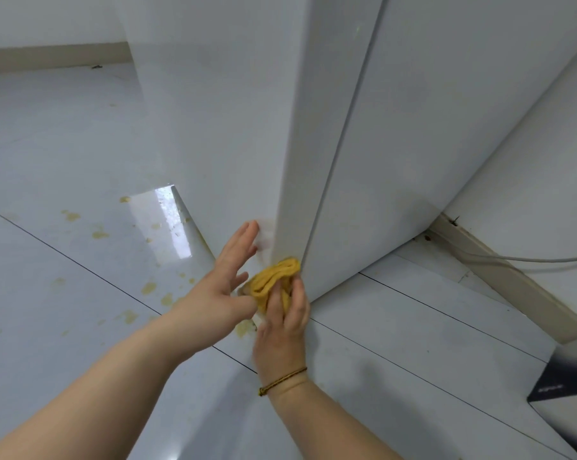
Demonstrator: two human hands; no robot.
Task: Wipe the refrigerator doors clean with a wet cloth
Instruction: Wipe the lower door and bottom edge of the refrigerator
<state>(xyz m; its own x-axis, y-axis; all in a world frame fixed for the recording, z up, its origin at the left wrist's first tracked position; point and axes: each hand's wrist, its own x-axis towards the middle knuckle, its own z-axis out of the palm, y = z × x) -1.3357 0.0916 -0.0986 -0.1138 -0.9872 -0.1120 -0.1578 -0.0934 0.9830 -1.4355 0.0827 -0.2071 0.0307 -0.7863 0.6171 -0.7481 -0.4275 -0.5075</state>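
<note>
Head view: the right hand (pixel 285 327) grips a bunched yellow cloth (pixel 273 277), fingers curled round it, and presses it against the bottom corner of the white refrigerator door (pixel 227 121), where the door's front face meets its side edge. A thin braided bracelet (pixel 282 381) sits on the right wrist. The left hand (pixel 225 287) is released, its fingers straight and slightly spread. It lies just left of the cloth, with its fingertips (pixel 251 229) at the low part of the door's front face; whether they touch it is unclear. The door stands nearly closed against the refrigerator's body (pixel 446 127). Below lies a glossy white tiled floor (pixel 48 327), marked with yellowish stains (pixel 98 232) to the left of the hands. At right, a grey cable (pixel 512 258) runs along a beige baseboard (pixel 512 290), and a dark box (pixel 565 376) sits at the lower right edge.
</note>
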